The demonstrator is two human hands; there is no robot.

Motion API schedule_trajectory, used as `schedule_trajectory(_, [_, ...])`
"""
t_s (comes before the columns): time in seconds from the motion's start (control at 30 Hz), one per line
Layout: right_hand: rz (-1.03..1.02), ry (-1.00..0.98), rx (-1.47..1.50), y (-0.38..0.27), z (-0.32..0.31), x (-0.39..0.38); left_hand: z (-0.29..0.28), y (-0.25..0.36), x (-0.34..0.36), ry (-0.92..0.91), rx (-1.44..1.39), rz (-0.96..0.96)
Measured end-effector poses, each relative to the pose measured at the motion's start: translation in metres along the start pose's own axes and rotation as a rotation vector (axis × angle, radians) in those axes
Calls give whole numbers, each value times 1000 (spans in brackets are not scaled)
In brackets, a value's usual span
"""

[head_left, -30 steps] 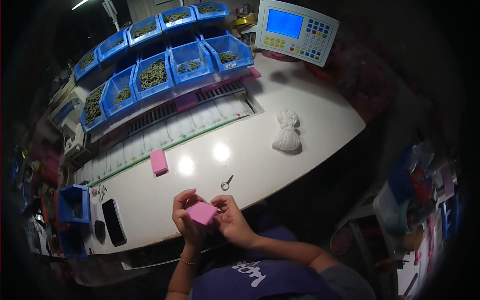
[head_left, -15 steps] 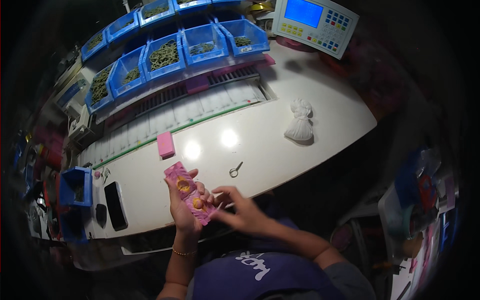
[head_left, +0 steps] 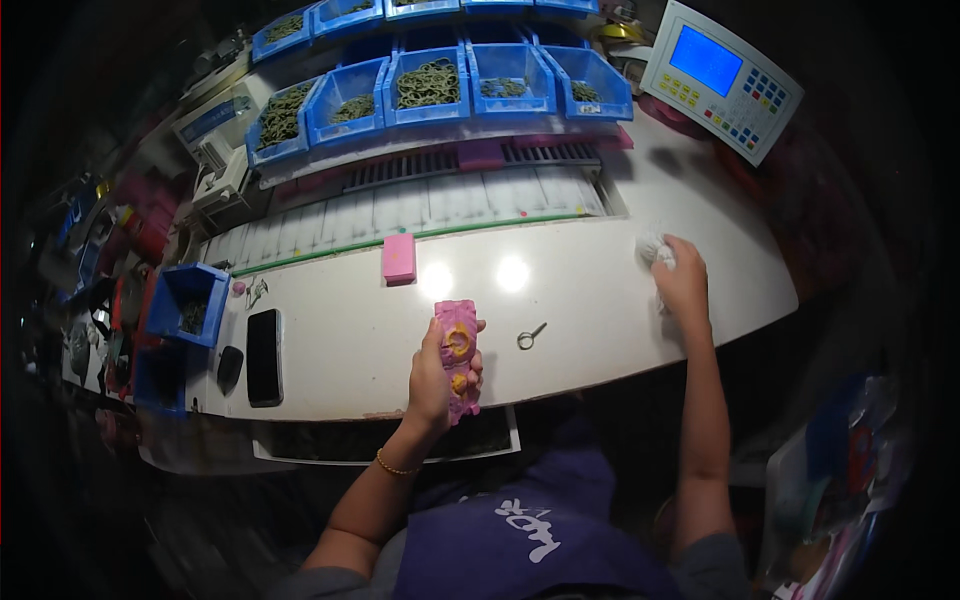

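Note:
In my left hand (head_left: 432, 388) is a pink rubber mold half (head_left: 456, 312), held upright above the front edge of the table. Two yellow-orange hollows show on its face, and my fingers wrap around its sides. Far to the right, my right hand (head_left: 686, 282) has closed around a white tied cloth pouch (head_left: 651, 246) on the tabletop and covers much of it. Between the hands lies a small metal ring with a straight stem (head_left: 527, 341). A pink block (head_left: 399, 258) rests on the table beyond the mold.
Blue bins (head_left: 428, 108) holding greenish loops line the back, above a white panel with a green edge (head_left: 400, 238). A keypad unit with a blue screen (head_left: 707, 60) stands back right. At left are a phone (head_left: 264, 358), a dark mouse-shaped object (head_left: 230, 368) and another blue bin (head_left: 205, 277).
My right hand has left the mold, reached out right and grasped the white pouch. My left hand still holds the mold, now more upright. The whole view has shifted.

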State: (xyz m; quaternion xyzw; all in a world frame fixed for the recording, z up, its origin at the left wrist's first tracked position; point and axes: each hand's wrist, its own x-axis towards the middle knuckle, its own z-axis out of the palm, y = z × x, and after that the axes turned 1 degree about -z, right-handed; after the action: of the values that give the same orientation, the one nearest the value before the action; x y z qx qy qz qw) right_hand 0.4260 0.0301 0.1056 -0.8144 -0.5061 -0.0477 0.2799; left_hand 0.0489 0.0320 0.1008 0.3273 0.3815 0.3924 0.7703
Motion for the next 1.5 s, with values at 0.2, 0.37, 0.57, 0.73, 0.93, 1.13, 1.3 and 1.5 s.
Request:
schedule_trajectory(0.2, [-903,61,488,-134,-38,-107,-1,0,2,-85,2,-143])
schedule_trajectory(0.37, [-1095,-104,450,-152,-19,-131,19,0,-5,7,-46,-44])
schedule_trajectory(0.57, [-900,-141,541,-165,-29,-118,18,2,-11,-5,-39,-70])
schedule_trajectory(0.73, [-830,-51,637,-166,-36,-130,14,7,-13,116,-56,-114])
schedule_trajectory(0.93, [-882,-239,542,-155,-21,-175,24,10,-6,53,-35,41])
schedule_trajectory(1.13, [-600,-37,387,-124,-37,-140,10,3,4,146,-178,110])
schedule_trajectory(1.3, [-525,-196,396,-137,-30,-128,12,-5,-1,-79,-137,142])
schedule_trajectory(1.5, [-166,-475,1184,-151,-3,-133,18,-4,-28,-232,177,216])
